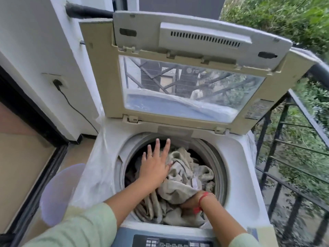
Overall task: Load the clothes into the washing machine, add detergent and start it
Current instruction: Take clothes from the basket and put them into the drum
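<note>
Left hand flat atop clothes

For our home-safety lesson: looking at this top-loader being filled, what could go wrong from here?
1. The beige clothes are heaped near the drum rim; if left bunched, they may snag or unbalance the wash.
2. The raised lid stands over both arms; if it dropped, it could strike the left hand or the right hand, which is buried in fabric.
3. The control panel sits under the forearms, so a button might get pressed accidentally.
</note>
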The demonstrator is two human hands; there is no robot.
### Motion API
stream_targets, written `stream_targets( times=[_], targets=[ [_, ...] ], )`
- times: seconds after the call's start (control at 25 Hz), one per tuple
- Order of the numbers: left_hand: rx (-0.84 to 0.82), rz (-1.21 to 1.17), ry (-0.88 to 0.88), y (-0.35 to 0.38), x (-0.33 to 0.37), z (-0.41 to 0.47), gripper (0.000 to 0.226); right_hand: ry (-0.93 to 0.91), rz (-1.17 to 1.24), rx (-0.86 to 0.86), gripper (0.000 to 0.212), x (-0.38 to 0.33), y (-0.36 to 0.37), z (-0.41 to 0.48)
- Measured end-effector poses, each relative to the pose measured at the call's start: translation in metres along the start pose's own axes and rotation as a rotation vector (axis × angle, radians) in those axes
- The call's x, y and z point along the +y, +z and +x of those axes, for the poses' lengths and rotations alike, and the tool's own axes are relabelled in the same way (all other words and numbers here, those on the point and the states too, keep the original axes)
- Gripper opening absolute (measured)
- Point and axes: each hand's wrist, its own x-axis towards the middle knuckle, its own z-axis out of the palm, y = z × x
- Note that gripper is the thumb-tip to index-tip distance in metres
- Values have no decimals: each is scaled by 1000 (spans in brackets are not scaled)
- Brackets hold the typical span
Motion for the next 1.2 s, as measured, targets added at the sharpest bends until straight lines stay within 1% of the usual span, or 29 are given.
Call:
stream_targets(
  times=[0.04, 0.12, 0.16, 0.2, 0.24, 0.28, 0.32, 0.36, 0.4, 0.44, 0.48, 0.52, 0.56, 0.6, 0.64, 0.68, 0.72, 0.76, 0.8, 0.88, 0.96, 1.04, 1.12, 1.2],
  targets=[
    [-13, 43, 27, 12, -4, 7, 70, -53, -32, 8, 69, -1, -5, -7],
    [-120, 113, 64, 31, -22, 13, 76, -119, -83, 83, 81, -1, -23, -27],
    [-196, 100, 49, 38, -35, 15, 74, -128, -92, 85, 77, 0, -32, -39],
    [-289, 62, -13, 36, -45, 16, 66, -145, -136, 110, 68, 1, -40, -50],
    [-369, 21, -70, 29, -52, 16, 58, -172, -170, 217, 58, 2, -46, -58],
    [-404, -14, -106, 19, -58, 17, 52, -232, -178, 416, 51, -2, -53, -67],
    [-397, -42, -136, 7, -63, 18, 47, -314, -120, 657, 44, -7, -56, -68],
    [-349, -64, -160, -7, -66, 18, 43, -434, -38, 875, 36, -16, -58, -69],
    [-214, -84, -165, -21, -65, 16, 43, -514, 3, 1004, 27, -25, -60, -63],
    [-28, -125, -149, -34, -60, 13, 43, -555, -10, 1089, 19, -35, -62, -53],
    [161, -195, -100, -47, -51, 8, 43, -570, -58, 1142, 16, -44, -63, -43],
    [312, -267, -35, -55, -38, 2, 44, -549, -116, 1150, 17, -49, -63, -35],
    [363, -293, 36, -58, -25, -1, 46, -490, -159, 1126, 20, -50, -63, -23],
    [291, -274, 84, -53, -15, 0, 50, -398, -212, 1043, 29, -46, -63, -6],
    [110, -216, 76, -39, -10, 5, 61, -267, -243, 899, 51, -39, -62, 9],
    [-133, -151, 27, -19, -7, 11, 80, -144, -211, 693, 78, -29, -62, 23],
    [-353, -89, -15, 2, -9, 17, 102, -75, -146, 502, 99, -19, -60, 34],
    [-500, -40, -39, 20, -13, 22, 120, -67, -105, 392, 111, -10, -56, 44],
    [-586, -4, -39, 36, -17, 24, 134, -79, -100, 339, 118, -5, -49, 48],
    [-677, 46, -12, 62, -21, 24, 147, -85, -189, 286, 131, -2, -31, 51],
    [-746, 112, -2, 78, -24, 22, 150, -92, -306, 214, 136, -3, -10, 54],
    [-801, 171, -14, 96, -30, 24, 150, -73, -349, 138, 131, -3, 8, 64],
    [-787, 176, -51, 120, -34, 25, 146, -13, -457, 115, 117, -8, 17, 73],
    [-746, 139, -79, 143, -32, 27, 138, 28, -603, 140, 94, -10, 21, 87]
  ],
)
